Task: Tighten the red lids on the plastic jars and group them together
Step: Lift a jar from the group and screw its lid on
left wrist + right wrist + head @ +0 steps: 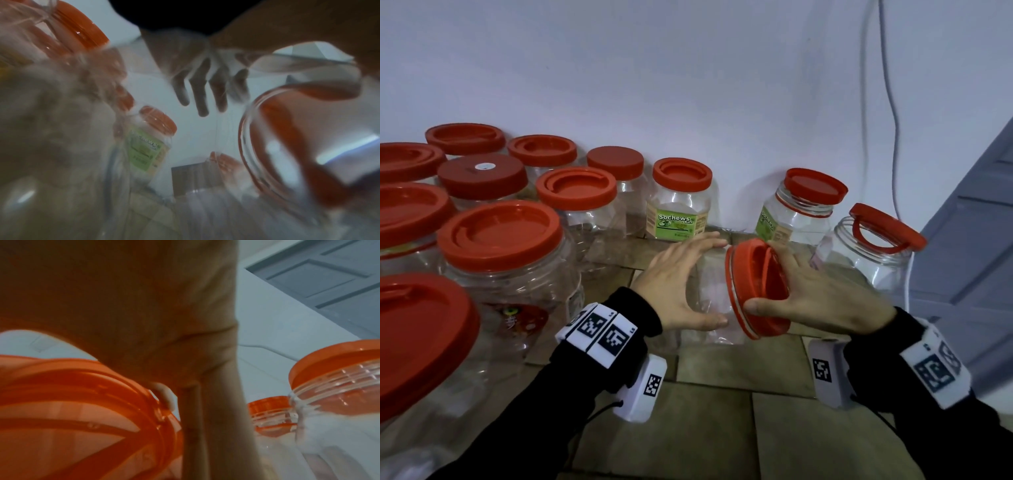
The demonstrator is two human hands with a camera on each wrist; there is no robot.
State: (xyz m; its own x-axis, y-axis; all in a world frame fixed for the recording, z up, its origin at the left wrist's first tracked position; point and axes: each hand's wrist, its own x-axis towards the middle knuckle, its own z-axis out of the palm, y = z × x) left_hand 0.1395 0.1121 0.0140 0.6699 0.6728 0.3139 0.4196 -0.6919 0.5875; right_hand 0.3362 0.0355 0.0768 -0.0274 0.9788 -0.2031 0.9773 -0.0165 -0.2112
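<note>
A clear plastic jar (714, 291) is tipped on its side above the tiled floor, its mouth pointing right. My left hand (681, 284) holds its body, fingers over the top and thumb underneath. My right hand (804, 287) grips the red lid (756, 287) on the jar's mouth, thumb low on the rim and fingers across the top. The left wrist view shows my fingers (201, 91) through the clear wall and the lid (287, 129) beyond. Close up in the right wrist view, the lid (82, 402) sits under my palm (144, 321).
Several lidded jars (500, 233) stand grouped at the left, a Sochews jar (679, 202) at their right end by the wall. Two jars (801, 216) (859, 267) at the right carry tilted lids (815, 186) (887, 229). A grey door (969, 240) and a cable (893, 102) are at far right.
</note>
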